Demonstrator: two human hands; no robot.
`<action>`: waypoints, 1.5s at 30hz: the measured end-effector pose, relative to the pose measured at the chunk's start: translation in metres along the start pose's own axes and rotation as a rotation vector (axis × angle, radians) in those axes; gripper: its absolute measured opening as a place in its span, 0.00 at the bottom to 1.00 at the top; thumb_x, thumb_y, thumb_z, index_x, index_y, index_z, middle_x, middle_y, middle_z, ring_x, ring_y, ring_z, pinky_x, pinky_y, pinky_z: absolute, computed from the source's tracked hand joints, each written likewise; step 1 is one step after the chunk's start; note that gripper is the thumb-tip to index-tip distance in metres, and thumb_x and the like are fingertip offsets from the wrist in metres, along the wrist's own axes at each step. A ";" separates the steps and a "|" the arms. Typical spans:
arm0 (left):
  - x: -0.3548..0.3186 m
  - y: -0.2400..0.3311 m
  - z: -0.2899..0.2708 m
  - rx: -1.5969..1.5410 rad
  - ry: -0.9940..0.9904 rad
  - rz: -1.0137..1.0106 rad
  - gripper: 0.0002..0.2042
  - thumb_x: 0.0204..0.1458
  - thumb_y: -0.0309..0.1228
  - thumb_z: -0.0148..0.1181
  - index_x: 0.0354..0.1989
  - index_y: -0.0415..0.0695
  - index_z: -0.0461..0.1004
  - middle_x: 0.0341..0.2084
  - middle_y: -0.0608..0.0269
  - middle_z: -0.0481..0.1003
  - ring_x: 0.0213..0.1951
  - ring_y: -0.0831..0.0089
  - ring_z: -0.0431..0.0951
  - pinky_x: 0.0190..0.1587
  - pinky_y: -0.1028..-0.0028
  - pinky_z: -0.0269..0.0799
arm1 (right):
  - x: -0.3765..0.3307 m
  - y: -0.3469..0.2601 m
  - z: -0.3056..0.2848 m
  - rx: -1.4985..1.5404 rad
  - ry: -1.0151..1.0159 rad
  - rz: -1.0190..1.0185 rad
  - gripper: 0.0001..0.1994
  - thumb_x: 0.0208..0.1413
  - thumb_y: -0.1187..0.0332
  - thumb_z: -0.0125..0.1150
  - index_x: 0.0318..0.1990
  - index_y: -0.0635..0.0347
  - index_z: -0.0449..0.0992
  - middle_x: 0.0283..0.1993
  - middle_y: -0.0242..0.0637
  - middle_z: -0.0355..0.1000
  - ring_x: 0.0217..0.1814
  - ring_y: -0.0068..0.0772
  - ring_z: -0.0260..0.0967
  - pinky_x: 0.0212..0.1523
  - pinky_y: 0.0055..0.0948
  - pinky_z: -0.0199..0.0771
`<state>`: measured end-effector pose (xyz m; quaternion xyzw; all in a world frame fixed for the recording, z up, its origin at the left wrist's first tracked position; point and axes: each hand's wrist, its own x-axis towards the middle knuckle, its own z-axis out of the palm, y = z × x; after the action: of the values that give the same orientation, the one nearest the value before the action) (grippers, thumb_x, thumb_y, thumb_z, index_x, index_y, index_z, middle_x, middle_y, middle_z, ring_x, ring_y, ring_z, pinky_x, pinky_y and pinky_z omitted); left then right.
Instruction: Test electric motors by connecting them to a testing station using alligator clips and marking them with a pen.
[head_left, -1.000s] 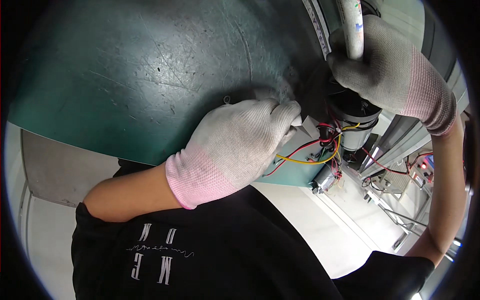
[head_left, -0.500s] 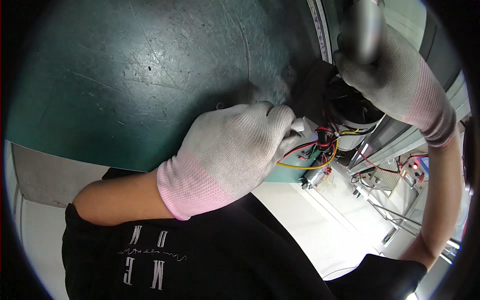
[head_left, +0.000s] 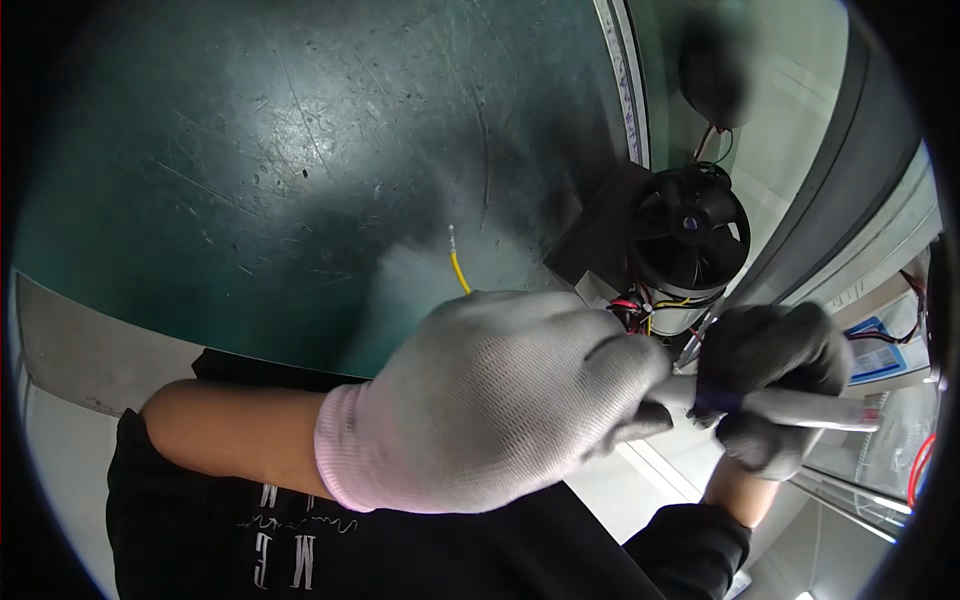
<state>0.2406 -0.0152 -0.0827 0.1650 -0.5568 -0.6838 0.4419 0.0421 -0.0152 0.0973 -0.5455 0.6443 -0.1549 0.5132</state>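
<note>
My left hand (head_left: 500, 400), in a whitish knit glove with a pink cuff, is closed in the middle of the view. From behind its knuckles a yellow wire (head_left: 460, 272) sticks out, its bare tip pointing away over the table. My right hand (head_left: 775, 365), its glove dark grey over the fingers, is closed round a pale, pen-like rod (head_left: 815, 410). The rod's left end reaches my left fingertips; whether they grip it I cannot tell. Beyond my hands sits a black fan (head_left: 690, 225) in a round housing, with a bundle of red, black and yellow wires (head_left: 645, 312) below it.
A scratched dark green tabletop (head_left: 260, 200) fills the upper left, with a ruler-like strip (head_left: 628, 90) along its right edge. A blurred black round object (head_left: 715, 65) is at the upper right. Clear bags (head_left: 890, 460) and a blue-and-white item (head_left: 880, 345) are at the far right.
My right hand has come down from the upper right to beside my left hand. My left hand has moved nearer and slightly right, and the yellow wire's tip now shows beyond it.
</note>
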 end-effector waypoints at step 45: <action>0.113 -0.005 0.231 1.356 -0.924 0.593 0.36 0.41 0.37 0.81 0.62 0.43 0.76 0.48 0.52 0.79 0.51 0.52 0.83 0.57 0.58 0.81 | -0.191 0.309 0.151 0.217 1.315 -0.227 0.16 0.63 0.84 0.62 0.58 0.72 0.80 0.59 0.51 0.82 0.54 0.39 0.83 0.57 0.31 0.81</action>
<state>0.0102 0.0382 0.0178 -0.0532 -0.9872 -0.0604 0.1379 -0.0241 0.3144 -0.1077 -0.3474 0.7420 -0.5715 0.0466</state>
